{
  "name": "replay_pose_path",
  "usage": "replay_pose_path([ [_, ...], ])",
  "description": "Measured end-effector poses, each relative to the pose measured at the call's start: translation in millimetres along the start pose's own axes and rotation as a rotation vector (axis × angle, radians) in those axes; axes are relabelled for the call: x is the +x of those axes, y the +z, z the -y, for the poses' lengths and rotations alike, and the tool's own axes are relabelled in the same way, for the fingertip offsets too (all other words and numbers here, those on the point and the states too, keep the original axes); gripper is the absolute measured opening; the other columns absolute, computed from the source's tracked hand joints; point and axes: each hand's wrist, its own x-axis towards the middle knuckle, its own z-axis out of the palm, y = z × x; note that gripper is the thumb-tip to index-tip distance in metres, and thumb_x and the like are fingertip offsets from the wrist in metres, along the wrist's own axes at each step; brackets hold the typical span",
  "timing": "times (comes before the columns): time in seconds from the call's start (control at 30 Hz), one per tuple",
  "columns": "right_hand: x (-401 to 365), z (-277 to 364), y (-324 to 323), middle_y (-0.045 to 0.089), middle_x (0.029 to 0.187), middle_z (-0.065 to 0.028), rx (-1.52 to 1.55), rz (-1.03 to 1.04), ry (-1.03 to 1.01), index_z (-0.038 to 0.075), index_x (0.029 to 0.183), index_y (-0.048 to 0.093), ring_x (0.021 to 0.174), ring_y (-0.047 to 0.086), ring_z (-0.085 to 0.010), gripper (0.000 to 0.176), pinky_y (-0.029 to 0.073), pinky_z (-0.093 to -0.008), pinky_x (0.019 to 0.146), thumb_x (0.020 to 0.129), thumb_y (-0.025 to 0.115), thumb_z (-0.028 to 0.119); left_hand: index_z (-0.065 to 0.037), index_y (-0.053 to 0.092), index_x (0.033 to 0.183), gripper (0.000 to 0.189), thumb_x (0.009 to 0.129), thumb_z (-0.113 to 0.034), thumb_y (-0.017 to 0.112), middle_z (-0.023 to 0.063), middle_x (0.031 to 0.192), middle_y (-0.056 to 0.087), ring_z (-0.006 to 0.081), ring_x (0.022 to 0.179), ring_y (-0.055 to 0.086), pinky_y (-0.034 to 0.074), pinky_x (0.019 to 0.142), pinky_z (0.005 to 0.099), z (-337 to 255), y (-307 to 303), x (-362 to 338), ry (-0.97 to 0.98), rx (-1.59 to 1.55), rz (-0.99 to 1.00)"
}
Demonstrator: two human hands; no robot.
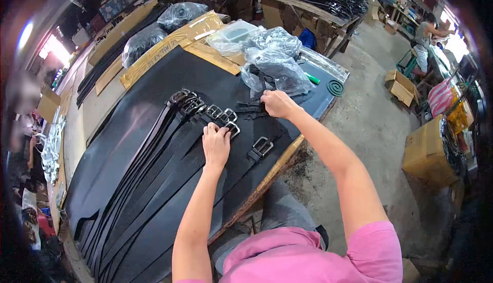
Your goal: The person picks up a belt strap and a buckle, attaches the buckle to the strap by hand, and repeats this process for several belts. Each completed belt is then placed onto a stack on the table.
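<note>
Black belts (149, 165) with metal buckles lie side by side on a dark sheet over the table. My left hand (216, 145) is closed on the buckle end of one belt, beside its metal buckle (233, 129). Farther to the right, my right hand (280, 104) pinches at a pile of small black strips (250, 109); what its fingertips hold is hidden. One more belt, with its buckle (262, 146) lying apart from the row, is between my hands and the table's near edge.
Clear plastic bags (277, 60), a green tube-like item (311, 78) and a dark green coil (335, 88) lie along the right side. Flattened cardboard (174, 42) is at the back. Cardboard boxes (402, 87) stand on the floor; a person (426, 34) sits at the far right.
</note>
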Motion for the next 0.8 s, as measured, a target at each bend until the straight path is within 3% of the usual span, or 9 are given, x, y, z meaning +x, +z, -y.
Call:
replay_pose_path([
  [0.07,-4,-4,2,0.061,0.082,-0.0192,0.022,-0.034,0.001,0.001,0.078,0.062,0.078,0.062,-0.0346,0.009,0.050,-0.0438,0.071,0.073,0.055,0.003,-0.004,0.069,0.081,0.013,0.073,-0.014,0.071,0.0106,0.087,0.051,0.0284,0.087,0.050,0.043,0.077,0.0381,-4,4,4,-0.043,0.078,0.022],
  [0.17,-6,7,-22,0.061,0.080,-0.0179,0.102,-0.273,-0.032,0.001,0.087,0.064,0.077,0.062,-0.0332,0.013,0.050,-0.0418,0.069,0.075,0.057,0.002,-0.005,0.070,0.078,0.012,0.072,-0.014,0.073,0.0105,0.086,0.051,0.0283,0.086,0.049,0.043,0.077,0.0384,-3,5,7,-0.099,0.042,0.043],
  [0.27,-9,45,-80,0.060,0.079,-0.0162,0.403,-0.547,0.182,0.002,0.095,0.065,0.073,0.062,-0.0307,0.021,0.049,-0.0392,0.066,0.076,0.058,0.000,-0.003,0.067,0.079,0.012,0.073,-0.013,0.072,0.0116,0.087,0.052,0.0287,0.087,0.049,0.042,0.076,0.0385,3,3,7,-0.098,-0.066,0.039],
  [0.37,-26,43,-108,0.060,0.079,-0.0153,0.509,-0.449,0.344,0.003,0.099,0.065,0.070,0.061,-0.0298,0.027,0.048,-0.0373,0.065,0.073,0.058,-0.002,-0.001,0.061,0.083,0.013,0.078,-0.010,0.069,0.0125,0.088,0.054,0.0298,0.087,0.050,0.041,0.076,0.0379,2,-3,2,-0.046,-0.210,-0.045],
  [0.47,-51,21,-99,0.060,0.080,-0.0151,0.446,-0.237,0.253,0.003,0.100,0.064,0.068,0.059,-0.0302,0.029,0.048,-0.0373,0.065,0.072,0.056,-0.001,-0.001,0.060,0.087,0.012,0.080,-0.008,0.066,0.0120,0.086,0.056,0.0293,0.084,0.052,0.042,0.074,0.0379,-6,-14,-2,-0.158,-0.345,-0.017],
  [0.53,-55,21,-104,0.062,0.077,-0.0154,0.368,-0.176,0.284,0.002,0.088,0.066,0.071,0.061,-0.0309,0.021,0.049,-0.0379,0.067,0.070,0.057,0.001,0.001,0.058,0.089,0.011,0.082,-0.006,0.065,0.0111,0.084,0.056,0.0261,0.079,0.054,0.043,0.072,0.0350,-16,-29,-2,-0.199,-0.423,0.007],
  [0.63,-59,17,-120,0.066,0.082,-0.0169,0.258,0.118,0.376,-0.001,0.077,0.067,0.074,0.064,-0.0284,0.016,0.050,-0.0351,0.068,0.062,0.062,0.003,0.001,0.057,0.088,0.011,0.083,-0.005,0.064,0.0088,0.085,0.056,0.0212,0.079,0.054,0.043,0.071,0.0313,-16,-39,-6,-0.221,-0.527,0.053],
  [0.73,-62,18,-112,0.066,0.089,-0.0187,0.105,0.413,0.415,0.001,0.084,0.068,0.082,0.064,-0.0324,0.021,0.051,-0.0386,0.073,0.063,0.062,0.002,0.000,0.056,0.089,0.008,0.085,-0.004,0.062,0.0041,0.088,0.056,0.0137,0.080,0.053,0.043,0.072,0.0268,-13,-49,-12,-0.276,-0.742,0.113],
  [0.8,-68,27,-108,0.066,0.090,-0.0189,0.012,0.431,0.414,0.002,0.090,0.068,0.088,0.064,-0.0347,0.025,0.050,-0.0414,0.077,0.066,0.064,0.002,-0.001,0.056,0.090,0.007,0.087,-0.004,0.061,0.0012,0.090,0.056,0.0093,0.081,0.053,0.042,0.073,0.0241,-15,-60,-15,-0.335,-0.935,0.157],
])
